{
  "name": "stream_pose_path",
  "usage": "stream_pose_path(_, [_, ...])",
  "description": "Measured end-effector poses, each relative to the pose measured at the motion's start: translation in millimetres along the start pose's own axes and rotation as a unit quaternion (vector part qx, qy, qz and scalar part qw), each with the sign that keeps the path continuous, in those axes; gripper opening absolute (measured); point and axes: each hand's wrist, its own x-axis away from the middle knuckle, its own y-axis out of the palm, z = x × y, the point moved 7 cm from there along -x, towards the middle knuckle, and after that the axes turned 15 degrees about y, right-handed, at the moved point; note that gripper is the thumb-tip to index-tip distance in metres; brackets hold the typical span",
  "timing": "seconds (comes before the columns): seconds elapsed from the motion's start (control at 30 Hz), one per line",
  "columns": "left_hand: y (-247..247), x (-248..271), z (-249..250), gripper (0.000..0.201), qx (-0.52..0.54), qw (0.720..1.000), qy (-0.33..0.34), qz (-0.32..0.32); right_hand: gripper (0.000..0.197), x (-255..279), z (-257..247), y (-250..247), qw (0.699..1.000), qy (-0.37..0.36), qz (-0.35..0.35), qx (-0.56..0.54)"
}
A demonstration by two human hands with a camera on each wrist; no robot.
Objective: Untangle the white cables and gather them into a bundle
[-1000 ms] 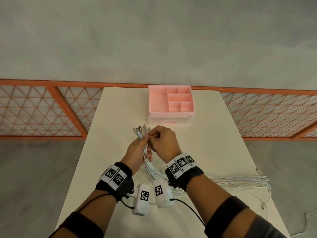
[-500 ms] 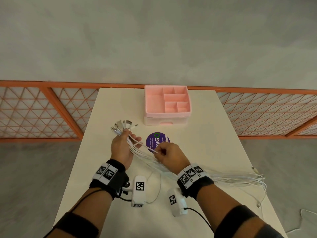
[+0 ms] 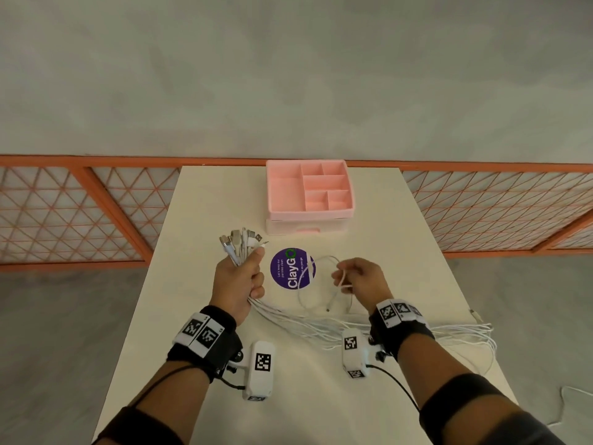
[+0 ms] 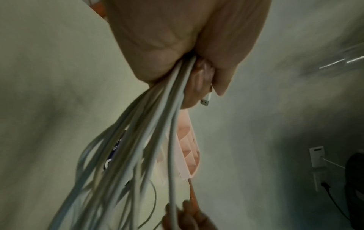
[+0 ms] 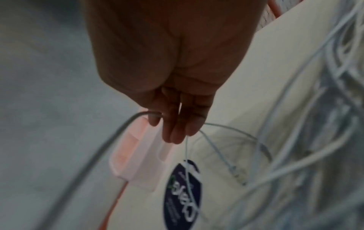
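On the counter (image 3: 199, 332) we see a pink organizer (image 3: 309, 194), then a round purple sticker (image 3: 284, 268). Our left hand (image 3: 239, 281) grips the white cables (image 3: 321, 327) below their plugs, strands trailing right. Our right hand (image 3: 362, 279) pinches one loose cable (image 3: 341, 279).

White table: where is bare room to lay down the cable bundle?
On the white table, left of the left hand, and right of the pink plastic organizer. Crowded near the right hand: loose white cables.
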Motion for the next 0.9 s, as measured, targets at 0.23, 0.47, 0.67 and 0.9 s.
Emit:
stream_pose_path(0.23, [19.2,-5.1,10.5,0.021,-0.046,0.996,0.066,-0.032,0.011,45.2,-62.6,53.9,0.984,-0.068,-0.167,-0.003])
stream_pose_path(0.47, [26.2,-0.2,5.8,0.008,-0.054,0.992,0.07,-0.088,0.015,77.1,-96.7,76.0,0.956,-0.141,-0.257,-0.007])
stream_pose_path(0.67, [20.4,2.7,-1.6,0.009,-0.068,0.99,0.051,-0.116,0.018,68.4,-112.0,47.9,0.967,-0.173,-0.15,-0.111])
stream_pose_path(0.9, [2.9,0.8,-15.0,0.011,-0.086,0.995,0.032,-0.048,0.035,46.0,-89.6,35.3,0.945,-0.173,0.071,0.267])
